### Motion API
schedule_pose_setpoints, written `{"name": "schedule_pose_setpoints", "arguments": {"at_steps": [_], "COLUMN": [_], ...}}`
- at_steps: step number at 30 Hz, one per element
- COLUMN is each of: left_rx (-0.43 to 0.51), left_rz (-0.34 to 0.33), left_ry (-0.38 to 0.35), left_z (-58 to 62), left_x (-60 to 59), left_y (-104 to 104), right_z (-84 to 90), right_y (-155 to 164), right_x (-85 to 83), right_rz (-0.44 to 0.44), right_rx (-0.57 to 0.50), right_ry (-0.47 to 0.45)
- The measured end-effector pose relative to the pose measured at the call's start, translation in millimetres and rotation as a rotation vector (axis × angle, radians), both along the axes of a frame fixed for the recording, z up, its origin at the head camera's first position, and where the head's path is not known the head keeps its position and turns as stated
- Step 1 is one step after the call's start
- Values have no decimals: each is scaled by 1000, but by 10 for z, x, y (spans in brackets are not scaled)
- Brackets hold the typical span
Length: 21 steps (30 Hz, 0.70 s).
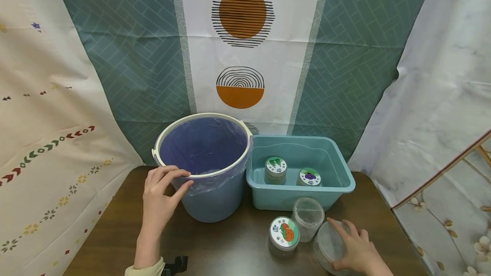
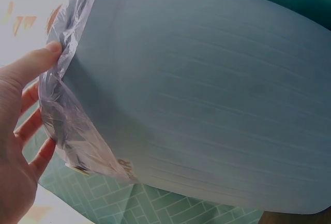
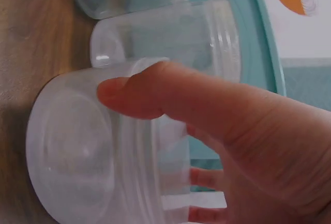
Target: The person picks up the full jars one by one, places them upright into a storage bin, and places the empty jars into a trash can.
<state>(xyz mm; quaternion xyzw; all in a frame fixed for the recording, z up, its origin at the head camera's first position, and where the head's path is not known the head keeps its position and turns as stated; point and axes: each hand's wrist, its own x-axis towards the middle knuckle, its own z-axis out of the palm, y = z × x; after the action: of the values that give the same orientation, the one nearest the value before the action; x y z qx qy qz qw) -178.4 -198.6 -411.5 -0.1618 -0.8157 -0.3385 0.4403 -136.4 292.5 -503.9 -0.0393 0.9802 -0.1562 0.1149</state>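
My left hand holds the near rim of a blue bucket, fingers over the edge and thumb outside. The bucket's clear plastic liner lies under that hand in the left wrist view. My right hand grips a clear plastic jar standing on the table at the front right. In the right wrist view the thumb lies across this jar, with the fingers on its far side. A second clear jar stands just behind it, and a jar with an orange-fruit lid stands to its left.
A teal tub to the right of the bucket holds two lidded jars. Everything stands on a dark wooden table. Patterned cloths hang close behind and on both sides. A small black object sits at the front edge.
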Motion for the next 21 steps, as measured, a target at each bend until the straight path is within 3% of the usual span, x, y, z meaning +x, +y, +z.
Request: {"name": "schedule_pose_setpoints", "arguments": {"at_steps": [10, 21], "left_rx": [12, -16], "left_rz": [12, 26], "left_ry": [-42, -12], "left_z": [4, 20], "left_x": [12, 19], "left_y": [3, 3], "right_z": [-12, 20], "right_y": [20, 17], "right_x": [-35, -27], "right_rz": [32, 33], "right_rx": [38, 33], "right_ry": [29, 23]}}
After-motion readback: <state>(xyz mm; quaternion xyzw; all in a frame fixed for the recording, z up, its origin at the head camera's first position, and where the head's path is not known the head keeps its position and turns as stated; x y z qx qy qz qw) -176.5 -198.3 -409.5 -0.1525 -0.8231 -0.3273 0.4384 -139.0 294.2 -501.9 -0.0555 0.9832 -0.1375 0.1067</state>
